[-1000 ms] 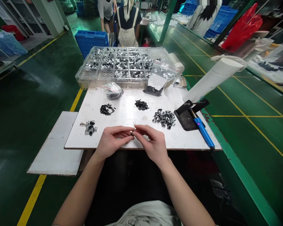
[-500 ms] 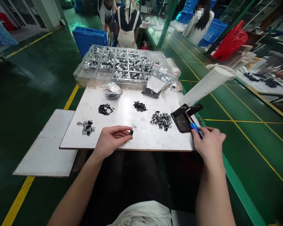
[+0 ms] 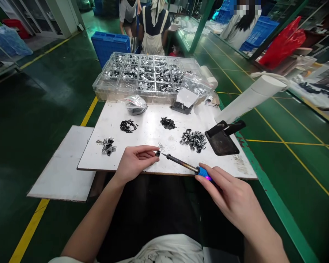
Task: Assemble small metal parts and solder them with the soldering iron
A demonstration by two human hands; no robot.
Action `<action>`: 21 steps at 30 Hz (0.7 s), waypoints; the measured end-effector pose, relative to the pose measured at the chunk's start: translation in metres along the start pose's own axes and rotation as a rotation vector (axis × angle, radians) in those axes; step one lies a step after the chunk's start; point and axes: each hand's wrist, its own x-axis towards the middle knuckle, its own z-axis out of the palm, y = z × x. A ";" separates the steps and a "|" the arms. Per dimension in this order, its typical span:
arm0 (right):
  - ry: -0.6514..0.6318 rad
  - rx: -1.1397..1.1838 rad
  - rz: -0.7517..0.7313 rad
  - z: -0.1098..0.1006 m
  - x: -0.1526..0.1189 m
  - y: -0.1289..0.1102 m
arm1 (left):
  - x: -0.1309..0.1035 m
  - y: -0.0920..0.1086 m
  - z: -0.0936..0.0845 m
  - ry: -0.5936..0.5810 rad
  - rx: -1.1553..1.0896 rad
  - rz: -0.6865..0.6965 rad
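Between thumb and fingertips, my left hand (image 3: 138,160) pinches a small black part (image 3: 158,153) just above the front of the white board (image 3: 142,140). My right hand (image 3: 227,190) grips the blue handle of a soldering iron (image 3: 183,163). The iron's tip points left and sits close to the small part; whether they touch I cannot tell. Behind the iron lies a pile of small black-and-silver parts (image 3: 194,140). Farther back are two piles of tiny black pieces (image 3: 128,126), and a few thin wire bits (image 3: 161,145) lie beyond my left fingertips.
A black metal stand (image 3: 222,140) is on the right of the board, beside a leaning white tube (image 3: 252,98). Clear bags of parts (image 3: 136,105) lie before a compartmented plastic box (image 3: 150,75). Flat clear-and-black pieces (image 3: 108,147) lie at left. People work beyond.
My right hand has drawn the soldering iron out of the black stand and brought it left, its tip now near the small part. My left hand keeps its pinch.
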 end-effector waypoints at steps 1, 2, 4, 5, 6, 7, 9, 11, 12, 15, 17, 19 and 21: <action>-0.010 -0.055 -0.031 0.001 0.003 -0.001 | 0.000 0.000 0.000 0.000 -0.002 0.001; -0.015 -0.105 -0.057 0.001 0.004 -0.001 | 0.000 0.001 0.001 0.002 -0.002 0.004; -0.012 -0.186 -0.099 0.000 0.006 0.000 | 0.000 0.001 0.002 0.004 0.004 0.011; -0.013 -0.218 -0.115 -0.001 0.006 0.000 | 0.000 0.001 0.002 0.004 0.009 0.018; -0.016 -0.243 -0.129 -0.001 0.006 0.000 | 0.000 0.001 0.002 0.004 0.015 0.025; -0.018 -0.263 -0.137 -0.002 0.007 0.000 | 0.000 0.000 0.002 0.004 0.020 0.033; -0.019 -0.289 -0.143 -0.002 0.008 -0.001 | 0.000 -0.001 0.002 0.005 0.029 0.049; -0.023 -0.302 -0.145 -0.002 0.009 -0.002 | -0.001 -0.002 0.002 0.002 0.038 0.063; -0.027 -0.307 -0.146 -0.002 0.010 -0.002 | -0.001 -0.002 0.002 0.000 0.044 0.069; -0.046 -0.312 -0.151 -0.003 0.011 -0.001 | 0.000 -0.002 0.002 0.001 0.057 0.081; -0.055 -0.310 -0.150 -0.003 0.011 0.000 | 0.000 -0.002 0.002 0.007 0.059 0.086; -0.059 -0.311 -0.141 -0.004 0.010 0.000 | 0.000 -0.002 0.002 0.010 0.057 0.087; -0.060 -0.320 -0.129 -0.006 0.009 0.001 | 0.000 -0.002 0.002 0.011 0.052 0.088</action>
